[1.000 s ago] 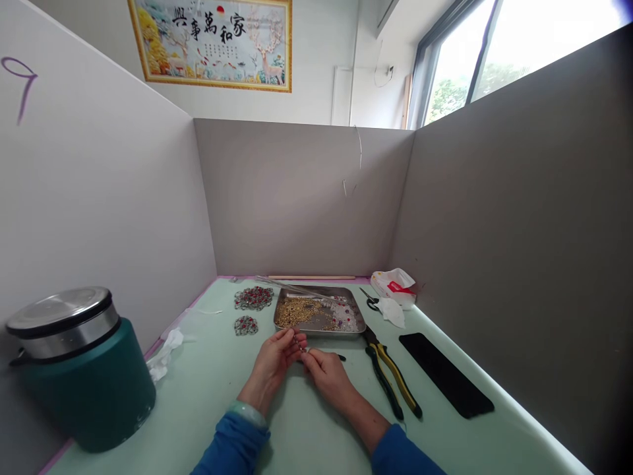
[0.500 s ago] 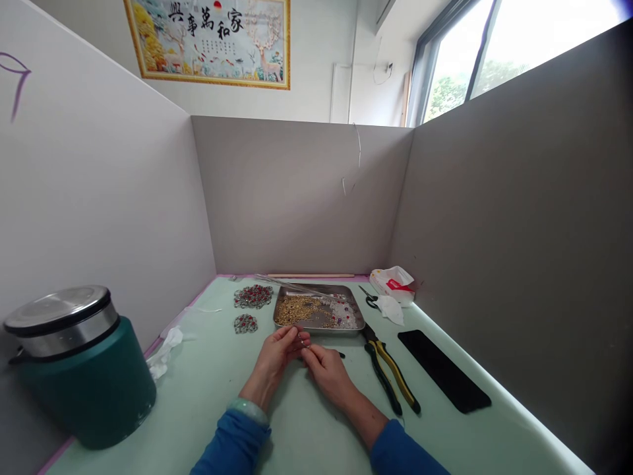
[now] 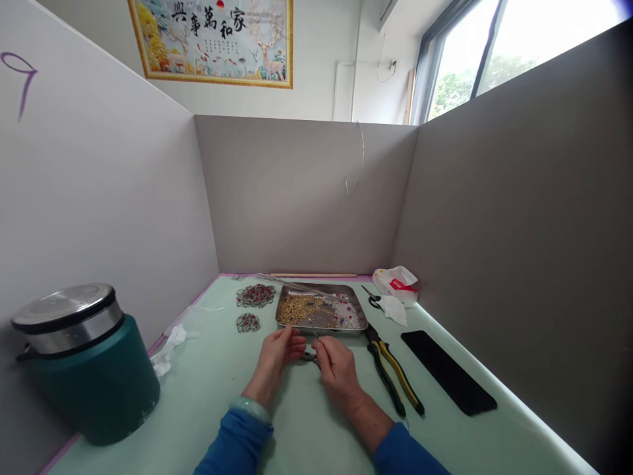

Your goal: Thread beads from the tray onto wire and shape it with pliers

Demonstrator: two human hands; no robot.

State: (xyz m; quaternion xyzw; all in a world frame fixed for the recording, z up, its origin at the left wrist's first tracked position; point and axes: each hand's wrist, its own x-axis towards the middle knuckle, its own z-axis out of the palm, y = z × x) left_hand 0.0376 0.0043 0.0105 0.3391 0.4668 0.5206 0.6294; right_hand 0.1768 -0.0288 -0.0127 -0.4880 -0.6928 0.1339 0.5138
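My left hand [image 3: 275, 359] is just in front of the metal tray, thumb against its curled fingers; what they hold, if anything, is too small to make out. To its right, my right hand [image 3: 339, 371] pinches a thin wire-like piece [image 3: 315, 334] that sticks up from the fingertips, its exact kind unclear. A small gap separates the two hands. Below them lies a small dark-handled tool [image 3: 310, 357], partly hidden. The tray [image 3: 321, 332] holds gold-coloured beads [image 3: 299, 309] at left and clear, red and purple beads [image 3: 349, 312] at right.
Two piles of red-and-silver beaded pieces [image 3: 255, 295] lie left of the tray. Large yellow-black pliers [image 3: 393, 373], a black slab [image 3: 448, 371], scissors [image 3: 374, 300] and a tissue pack [image 3: 395, 285] are on the right. A green lidded pot [image 3: 93, 382] stands left. Grey partitions [image 3: 306, 191] enclose the table.
My hands were together at the fingertips and have come apart. The right hand has moved right and turned more upright, with the thin piece in its pinch. The small tool shows more.
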